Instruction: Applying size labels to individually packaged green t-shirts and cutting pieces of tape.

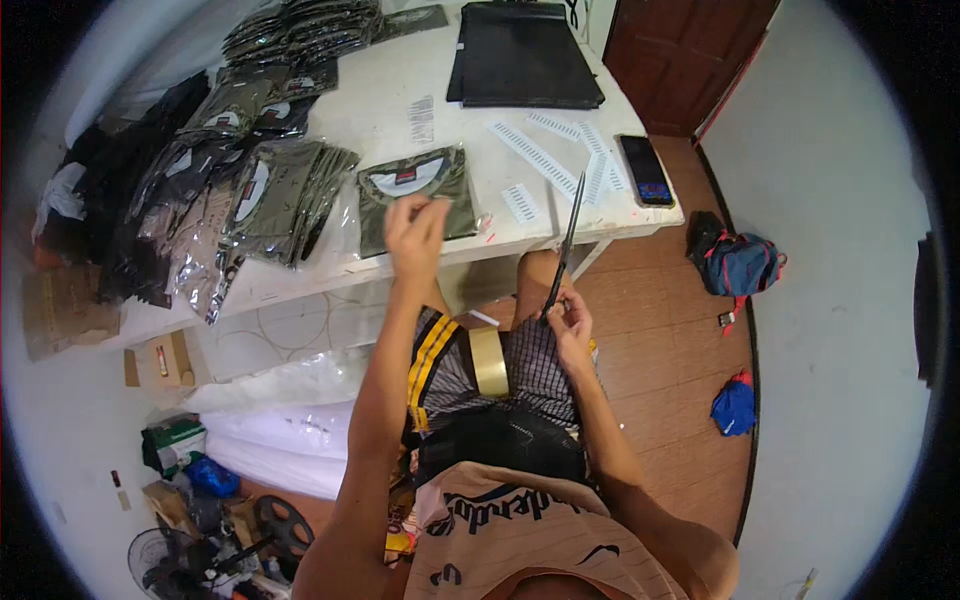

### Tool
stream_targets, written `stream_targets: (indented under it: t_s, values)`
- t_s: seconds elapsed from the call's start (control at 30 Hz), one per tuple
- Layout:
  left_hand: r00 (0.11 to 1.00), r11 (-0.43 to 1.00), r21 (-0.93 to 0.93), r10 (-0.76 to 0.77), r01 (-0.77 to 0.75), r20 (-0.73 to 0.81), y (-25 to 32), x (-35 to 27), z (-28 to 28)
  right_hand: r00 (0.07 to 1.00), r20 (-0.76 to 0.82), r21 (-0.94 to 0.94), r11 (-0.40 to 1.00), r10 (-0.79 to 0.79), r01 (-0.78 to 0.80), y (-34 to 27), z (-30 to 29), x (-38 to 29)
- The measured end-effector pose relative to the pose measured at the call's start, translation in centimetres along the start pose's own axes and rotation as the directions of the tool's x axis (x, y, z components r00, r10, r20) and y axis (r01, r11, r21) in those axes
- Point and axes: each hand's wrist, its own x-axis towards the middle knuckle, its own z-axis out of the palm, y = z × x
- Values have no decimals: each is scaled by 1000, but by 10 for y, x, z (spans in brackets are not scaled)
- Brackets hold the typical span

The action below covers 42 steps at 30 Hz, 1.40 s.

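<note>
My left hand (pixel 415 234) hovers over the near part of a folded camouflage shirt (pixel 454 180) in a clear plastic bag, at the front of the table. Its fingers are bunched together, and whether something small is between them is hard to make out. Down by my right thigh, my right hand (pixel 571 326) grips a pair of scissors (pixel 568 247) by the dark handles, blades pointing up toward the table. Strips of small printed labels (pixel 536 159) lie beyond the blades. A shorter label piece (pixel 519 204) rests to the right of the bagged shirt.
Bagged folded shirts (pixel 281 191) are piled along the table's left side. Black plastic sheets or bags (pixel 529 56) lie at the back, and a phone (pixel 645 171) near the right edge. A tape roll (pixel 489 361) sits on my lap. A backpack (pixel 742 262) is on the floor.
</note>
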Motion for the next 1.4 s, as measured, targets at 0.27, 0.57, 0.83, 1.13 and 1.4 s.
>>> stream_targets:
  t_s: [0.27, 0.57, 0.83, 1.13, 1.4]
  values:
    - [982, 939, 339, -118, 61, 148, -32, -28, -29, 998, 37, 42, 998, 47, -48, 7, 1, 15]
    - [995, 946, 324, -63, 34, 79, -31, -39, -38, 997, 74, 17, 1000, 8, -9, 2, -5, 12]
    - [967, 870, 493, -131, 6, 219, -19, -57, -27, 997, 72, -14, 1000, -1, 2, 9, -7, 18]
    - [988, 974, 168, -155, 153, 2, -35, -44, -28, 997, 71, -20, 1000, -10, 12, 4, -4, 17]
    - [973, 847, 486, -225, 216, -41, -28, -34, -15, 997, 75, -18, 1000, 14, -12, 11, -9, 19]
